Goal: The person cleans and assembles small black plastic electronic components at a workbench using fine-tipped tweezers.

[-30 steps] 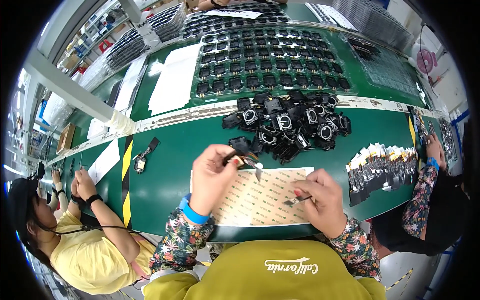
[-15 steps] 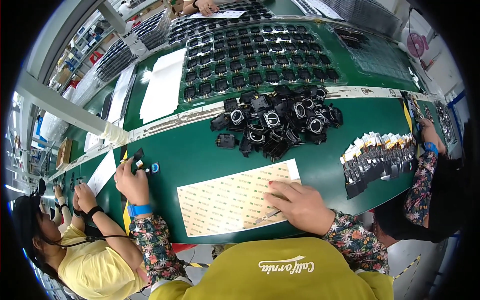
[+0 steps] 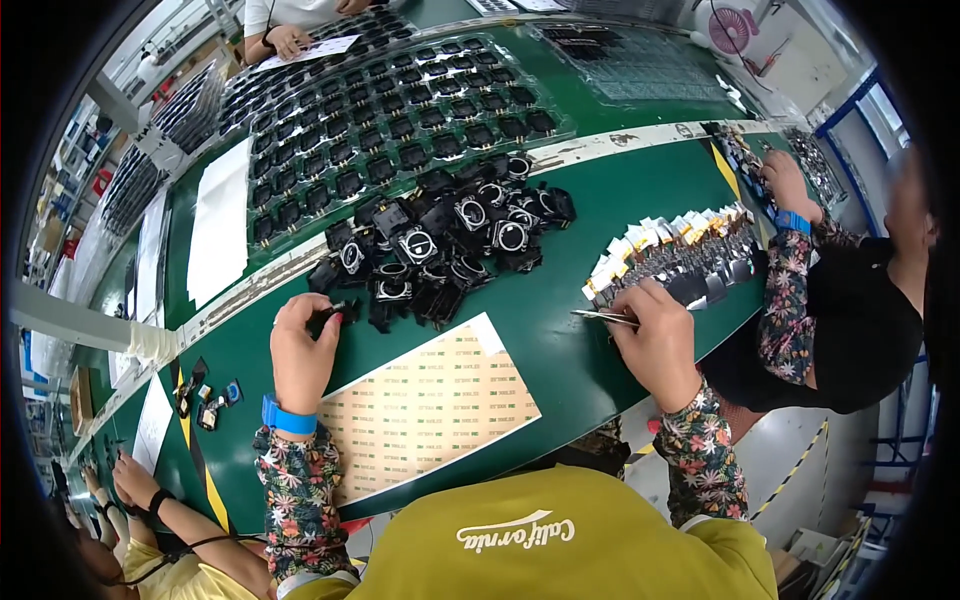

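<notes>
Head view: black part (image 3: 335, 312) sits in left hand's (image 3: 300, 350) fingertip grip.

One head cam looked down from above, close over the fingers of the left hand (image 3: 300, 352) & right hand (image 3: 655, 340).

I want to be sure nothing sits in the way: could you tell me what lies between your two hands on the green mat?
In the head view, only the tan sticker sheet's upper corner and bare green mat lie between left hand and right hand.

A factory assembly line: long green workbench (image 3: 600, 200), trays of black parts (image 3: 400, 130), seated co-workers (image 3: 850, 300).
</notes>
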Demonstrator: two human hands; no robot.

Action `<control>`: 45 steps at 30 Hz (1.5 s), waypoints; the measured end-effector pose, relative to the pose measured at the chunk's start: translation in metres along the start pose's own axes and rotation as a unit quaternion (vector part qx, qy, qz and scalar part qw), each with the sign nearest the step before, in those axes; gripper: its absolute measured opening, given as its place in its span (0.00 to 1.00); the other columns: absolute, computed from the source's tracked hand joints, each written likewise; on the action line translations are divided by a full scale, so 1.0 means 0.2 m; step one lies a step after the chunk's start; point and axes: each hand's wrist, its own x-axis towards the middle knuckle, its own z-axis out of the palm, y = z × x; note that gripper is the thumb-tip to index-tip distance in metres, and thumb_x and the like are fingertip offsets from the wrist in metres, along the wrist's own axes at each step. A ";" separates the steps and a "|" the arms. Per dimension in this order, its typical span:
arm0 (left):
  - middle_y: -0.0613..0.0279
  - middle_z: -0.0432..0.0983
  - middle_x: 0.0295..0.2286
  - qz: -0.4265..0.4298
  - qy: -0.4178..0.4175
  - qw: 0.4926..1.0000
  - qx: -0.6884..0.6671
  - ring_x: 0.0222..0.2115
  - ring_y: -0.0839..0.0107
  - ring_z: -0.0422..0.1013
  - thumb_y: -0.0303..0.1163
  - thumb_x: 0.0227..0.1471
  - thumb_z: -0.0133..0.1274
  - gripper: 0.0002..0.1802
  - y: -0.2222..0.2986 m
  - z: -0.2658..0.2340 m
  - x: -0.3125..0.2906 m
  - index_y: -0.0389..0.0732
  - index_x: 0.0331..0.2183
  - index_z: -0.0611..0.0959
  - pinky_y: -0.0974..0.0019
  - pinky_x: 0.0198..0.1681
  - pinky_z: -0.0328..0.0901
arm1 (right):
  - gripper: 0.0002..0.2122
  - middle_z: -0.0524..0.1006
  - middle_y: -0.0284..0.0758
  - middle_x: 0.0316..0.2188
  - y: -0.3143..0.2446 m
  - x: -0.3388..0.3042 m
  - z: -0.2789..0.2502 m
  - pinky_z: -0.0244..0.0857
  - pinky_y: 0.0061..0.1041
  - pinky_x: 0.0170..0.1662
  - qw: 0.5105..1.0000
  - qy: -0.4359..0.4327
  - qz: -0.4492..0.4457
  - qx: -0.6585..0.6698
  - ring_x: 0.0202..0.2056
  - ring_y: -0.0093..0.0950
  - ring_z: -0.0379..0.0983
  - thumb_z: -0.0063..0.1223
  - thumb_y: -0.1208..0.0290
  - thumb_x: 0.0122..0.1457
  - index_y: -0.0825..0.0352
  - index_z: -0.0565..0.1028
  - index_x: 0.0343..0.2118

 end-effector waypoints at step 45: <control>0.55 0.77 0.32 -0.268 -0.356 0.689 -0.572 0.30 0.71 0.76 0.21 0.53 0.46 0.14 0.31 0.13 -0.22 0.29 0.43 0.75 0.72 0.34 0.72 | 0.21 0.67 0.33 0.30 -0.47 -0.03 0.11 0.64 0.22 0.25 0.918 -0.174 -0.352 -0.049 0.26 0.25 0.68 0.52 0.73 0.43 0.65 0.73 0.45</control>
